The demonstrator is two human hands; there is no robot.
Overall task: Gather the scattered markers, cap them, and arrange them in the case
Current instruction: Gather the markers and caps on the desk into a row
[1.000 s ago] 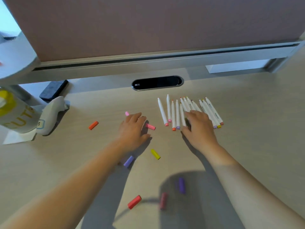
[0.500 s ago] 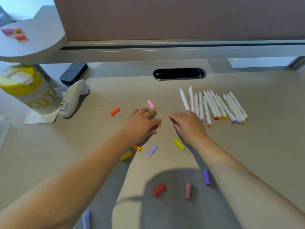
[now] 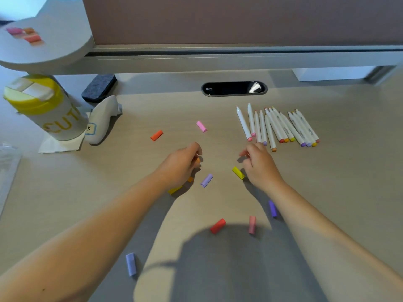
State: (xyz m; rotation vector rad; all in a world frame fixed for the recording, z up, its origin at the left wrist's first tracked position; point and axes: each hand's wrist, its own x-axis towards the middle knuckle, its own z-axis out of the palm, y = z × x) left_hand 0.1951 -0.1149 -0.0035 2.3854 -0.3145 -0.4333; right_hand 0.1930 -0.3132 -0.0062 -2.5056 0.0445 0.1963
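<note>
The left hand's (image 3: 182,165) fingers (image 3: 196,149) curl shut around an orange cap (image 3: 197,160), just above the bench (image 3: 130,171). The right hand's (image 3: 260,165) fingers (image 3: 250,150) pinch a pink cap (image 3: 242,153). A yellow cap (image 3: 238,172) lies touching the right hand, a lilac cap (image 3: 206,180) between the 2 hands. Other caps lie scattered around both forearms. The white markers (image 3: 277,127) lie side by side, far right of the hands, coloured ends toward the person. No case can be made out.
</note>
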